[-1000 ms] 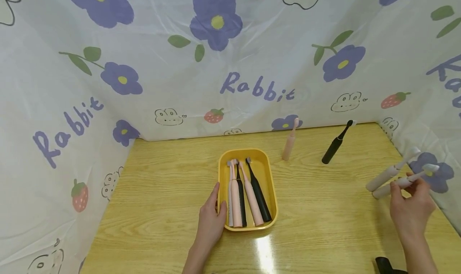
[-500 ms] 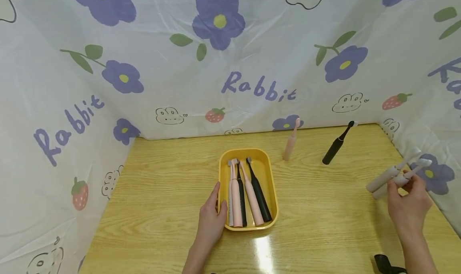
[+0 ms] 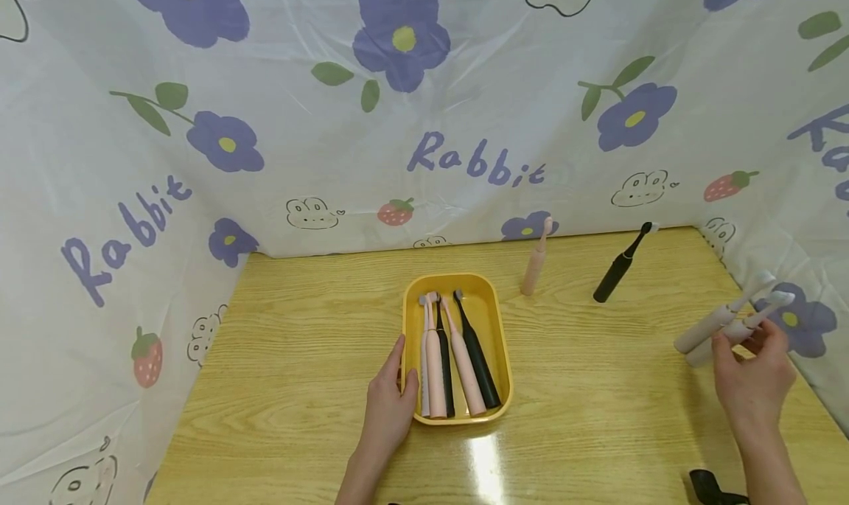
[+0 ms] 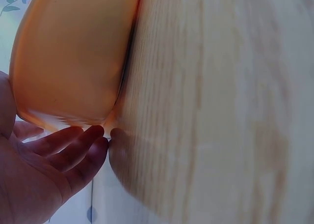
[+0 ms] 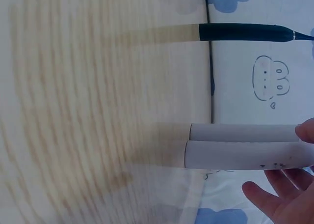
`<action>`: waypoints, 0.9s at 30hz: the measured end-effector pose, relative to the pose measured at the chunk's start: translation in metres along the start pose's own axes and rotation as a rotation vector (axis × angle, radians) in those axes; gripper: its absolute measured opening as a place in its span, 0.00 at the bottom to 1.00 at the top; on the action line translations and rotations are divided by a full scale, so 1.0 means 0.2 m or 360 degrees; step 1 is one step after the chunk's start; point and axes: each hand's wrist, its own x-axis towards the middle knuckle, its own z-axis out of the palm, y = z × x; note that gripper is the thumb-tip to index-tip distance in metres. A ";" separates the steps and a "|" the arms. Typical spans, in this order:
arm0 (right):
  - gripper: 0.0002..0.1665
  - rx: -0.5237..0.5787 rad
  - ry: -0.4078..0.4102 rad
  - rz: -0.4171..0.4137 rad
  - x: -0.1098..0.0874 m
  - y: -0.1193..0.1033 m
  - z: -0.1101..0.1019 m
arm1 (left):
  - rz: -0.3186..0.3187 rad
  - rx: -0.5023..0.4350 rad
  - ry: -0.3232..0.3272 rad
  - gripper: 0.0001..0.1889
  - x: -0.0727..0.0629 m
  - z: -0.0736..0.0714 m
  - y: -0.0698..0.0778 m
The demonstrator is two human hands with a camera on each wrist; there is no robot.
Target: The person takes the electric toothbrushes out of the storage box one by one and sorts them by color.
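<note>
My left hand (image 3: pixel 390 405) holds the left side of a yellow tray (image 3: pixel 502 357), thumb at the rim; in the left wrist view its fingers (image 4: pixel 81 157) touch the outer wall. Several electric toothbrushes lie in the tray, among them a pink one (image 3: pixel 435 372) and a black one (image 3: pixel 480 365). At the table's right side my right hand (image 3: pixel 755 376) pinches a white electric toothbrush (image 5: pixel 230 154) near the top of its handle. This brush stands upright, close beside another white electric toothbrush (image 3: pixel 704 329). Fingers hide part of the held handle.
A pink electric toothbrush (image 3: pixel 533 269) and a black electric toothbrush (image 3: pixel 613 276) stand upright at the back of the wooden table (image 3: pixel 298 357). A black object (image 3: pixel 708 486), partly cut off, lies at the front right. Patterned cloth (image 3: pixel 318 136) hangs behind and at both sides.
The white toothbrush in my right hand has shifted slightly left, closer to the other white one, and its head sits a little lower in view. My left hand and the tray stay put.
</note>
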 end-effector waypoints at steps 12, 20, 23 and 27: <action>0.30 0.0260 0.0622 -0.0671 -0.05 -0.25 0.03 | -0.0017 -0.0015 -0.0017 0.32 0.00 -0.01 0.00; 0.27 0.0546 0.0615 -0.0980 -0.10 -0.55 0.19 | 0.0009 0.0022 -0.0014 0.31 -0.01 -0.01 0.00; 0.27 0.0651 0.0543 -0.1087 -0.13 -0.63 0.28 | 0.0006 0.0036 -0.0011 0.31 -0.01 -0.01 -0.01; 0.28 0.0737 0.0314 -0.1219 -0.19 -0.70 0.40 | 0.0009 0.0057 -0.0002 0.32 -0.01 -0.01 -0.01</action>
